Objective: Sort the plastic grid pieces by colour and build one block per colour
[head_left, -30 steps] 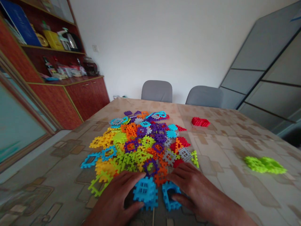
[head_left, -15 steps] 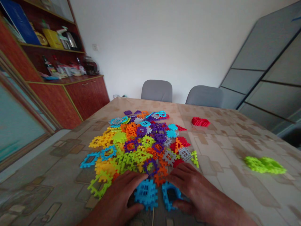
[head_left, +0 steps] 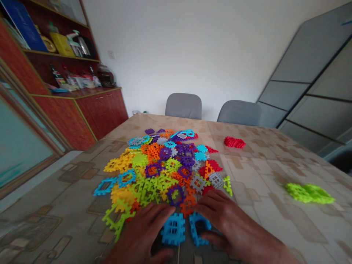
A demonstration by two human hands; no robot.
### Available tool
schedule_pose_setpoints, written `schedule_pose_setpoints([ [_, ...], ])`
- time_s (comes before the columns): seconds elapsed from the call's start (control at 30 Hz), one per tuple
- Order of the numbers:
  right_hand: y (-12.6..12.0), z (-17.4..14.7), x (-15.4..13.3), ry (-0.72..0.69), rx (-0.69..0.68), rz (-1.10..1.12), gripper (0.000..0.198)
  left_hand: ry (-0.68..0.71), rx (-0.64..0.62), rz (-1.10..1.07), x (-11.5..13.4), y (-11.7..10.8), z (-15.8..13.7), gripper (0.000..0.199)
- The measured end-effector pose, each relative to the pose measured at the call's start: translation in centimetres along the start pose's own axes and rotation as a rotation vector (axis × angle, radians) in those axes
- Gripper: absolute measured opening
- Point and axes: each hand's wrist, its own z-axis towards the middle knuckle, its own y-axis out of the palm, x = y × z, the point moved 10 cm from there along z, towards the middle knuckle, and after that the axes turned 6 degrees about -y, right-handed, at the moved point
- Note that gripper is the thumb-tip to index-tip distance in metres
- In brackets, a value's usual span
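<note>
My left hand [head_left: 144,231] is beside a blue interlocking plastic block with a window grid [head_left: 173,229] at the table's near edge. Its forefinger is at the block's upper left corner, while the thumb lies apart below the lower edge. My right hand [head_left: 224,220] grips a blue square block with an arched opening [head_left: 194,231], fingers at its top edge and thumb at its lower right. A narrow gap separates the two blue blocks. Just beyond them, an orange block [head_left: 188,204] and a purple ring-shaped block [head_left: 176,194] lie at the front of a mixed pile.
The pile of lime blocks [head_left: 150,185], yellow blocks [head_left: 122,194] and other colours spreads over the patterned table [head_left: 255,172]. Apart to the right lie a lime stack [head_left: 309,192] and a red stack [head_left: 234,142]. Two grey chairs [head_left: 183,105] stand behind the table.
My left hand and the windowed blue block have shifted slightly right, toward the other blue block. The left thumb has come away from the block. My right hand has stayed nearly still.
</note>
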Motion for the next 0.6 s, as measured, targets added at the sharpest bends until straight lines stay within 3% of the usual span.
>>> schedule_pose_setpoints([
  [0.13,-0.6,0.1,-0.8,-0.04,0.035,0.043,0.051,-0.003,-0.023,-0.015,-0.7,-0.2,-0.8,0.08],
  [0.33,0.6,-0.3,-0.1,0.001,-0.042,0.063,0.076,0.0,-0.033,-0.022,-1.0,1.3,-0.2,0.095],
  [0.6,2.3,-0.5,1.3,0.133,-0.081,0.055,0.059,-0.01,-0.087,-0.033,0.2,1.8,0.8,0.087],
])
